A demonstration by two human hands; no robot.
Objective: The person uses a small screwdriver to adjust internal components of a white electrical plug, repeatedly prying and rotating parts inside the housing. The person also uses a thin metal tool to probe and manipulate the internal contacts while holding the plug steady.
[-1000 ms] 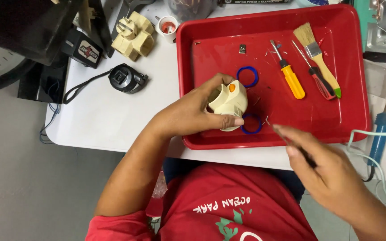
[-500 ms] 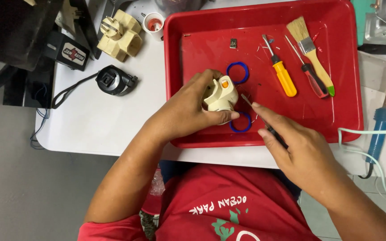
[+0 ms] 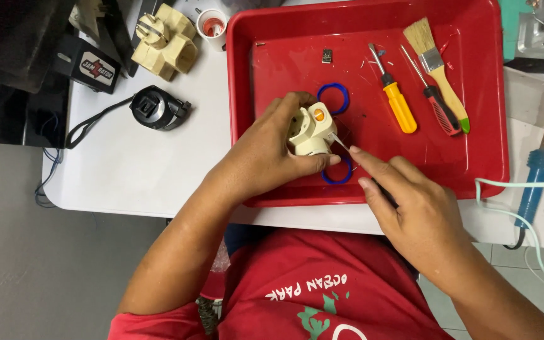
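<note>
Where hands work: red tray [image 3: 473, 170], white table [image 3: 146, 164].

A tray [image 3: 498, 94] sits on a table [image 3: 133, 176] in the upper right of the frame. Inside it, two screwdrivers [image 3: 395, 101] [image 3: 432, 101] and a brush [image 3: 439, 69] lie at upper right, with two rings [image 3: 333, 99] [image 3: 337, 178] at centre-left. Between the rings, the left hand [image 3: 266, 157] grips a plug adapter [image 3: 311, 130]; the right hand [image 3: 410, 208], lower right, meets it with a thin tool [image 3: 340, 142]. A second adapter [image 3: 165, 41] rests at upper left.
</note>
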